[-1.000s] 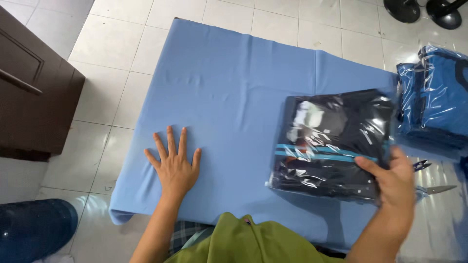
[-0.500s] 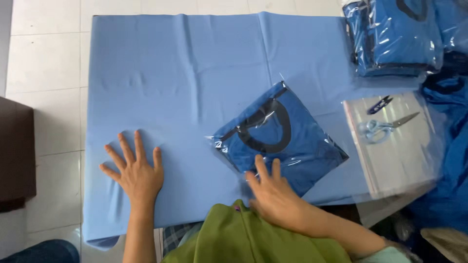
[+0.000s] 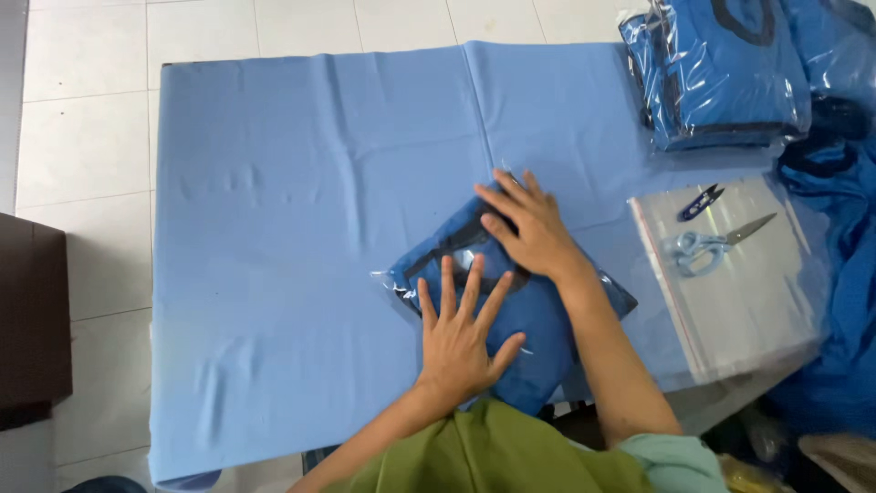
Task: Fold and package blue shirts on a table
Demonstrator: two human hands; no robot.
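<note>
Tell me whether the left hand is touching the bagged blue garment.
Touching. The head view shows the left hand pressed flat, fingers spread, on the bagged blue garment, no gap visible beneath the palm.

We are now pressing our left hand point(image 3: 464, 340) flat onto the bagged blue garment point(image 3: 511, 301), moving it off the blue cloth point(image 3: 301, 228), while our right hand point(image 3: 529, 228) is sliding up toward its far edge.

bare blue tablecloth point(image 3: 301, 183) leftward, scissors point(image 3: 712, 242) and bagged stack point(image 3: 721, 73) rightward
</note>
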